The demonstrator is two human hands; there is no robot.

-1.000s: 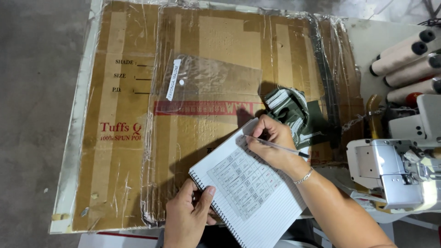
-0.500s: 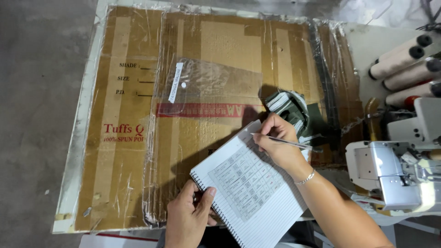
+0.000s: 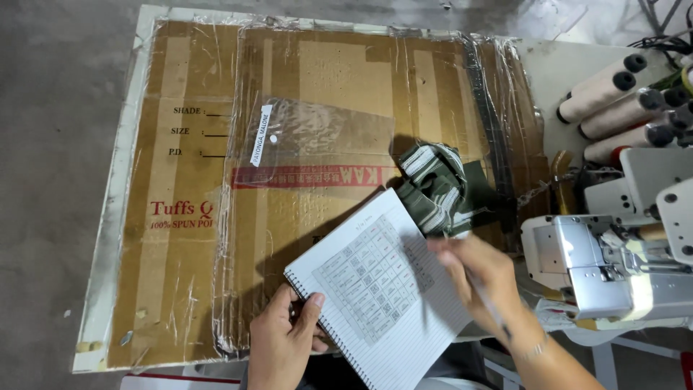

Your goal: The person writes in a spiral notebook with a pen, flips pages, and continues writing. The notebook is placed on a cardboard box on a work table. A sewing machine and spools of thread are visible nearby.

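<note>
My left hand (image 3: 283, 338) grips the lower left edge of a spiral notebook (image 3: 375, 289), thumb on the page. The open lined page carries a printed grid of small squares. My right hand (image 3: 482, 280) is blurred over the notebook's right edge and holds a thin pen (image 3: 485, 302). Just beyond the notebook lies a bundle of dark green and white striped fabric pieces (image 3: 435, 186). All of it rests on a table covered with flattened cardboard (image 3: 180, 238) under clear plastic film.
An empty clear plastic bag with a white label strip (image 3: 317, 141) lies on the cardboard. A white sewing machine (image 3: 621, 253) stands at the right, with several thread cones (image 3: 621, 101) behind it. Grey floor shows at the left.
My right hand with the pen has moved down and right, off the notebook's upper corner to its right edge. The left hand still holds the notebook.
</note>
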